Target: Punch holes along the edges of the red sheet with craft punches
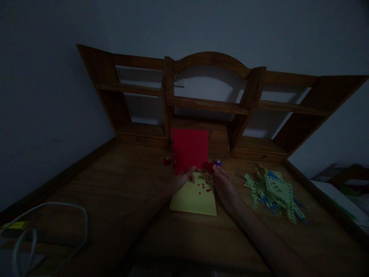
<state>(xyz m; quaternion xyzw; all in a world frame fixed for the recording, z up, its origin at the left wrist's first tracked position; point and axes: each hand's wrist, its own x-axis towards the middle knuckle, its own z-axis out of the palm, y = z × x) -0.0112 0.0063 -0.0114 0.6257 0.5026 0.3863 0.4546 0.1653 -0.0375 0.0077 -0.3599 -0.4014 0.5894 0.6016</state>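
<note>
A red sheet of paper (190,149) is held up by its lower edge, with small holes along its left side and bottom. My left hand (186,177) pinches that lower edge. At the sheet's lower right corner, my right hand (219,177) is closed around a small red paper punch (210,167), partly hidden by the fingers. Beneath both hands lies a yellow sheet (193,200) scattered with several tiny red paper bits (203,187). A red punch (167,161) with a pale top stands left of the sheet, and a purple punch (218,162) just behind my right hand.
On the right lies a pile of yellow-green and blue paper pieces (273,190) full of punched holes. A wooden shelf unit (207,102) stands along the back of the desk (129,184). A white cable (83,209) loops at the lower left. The room is dim.
</note>
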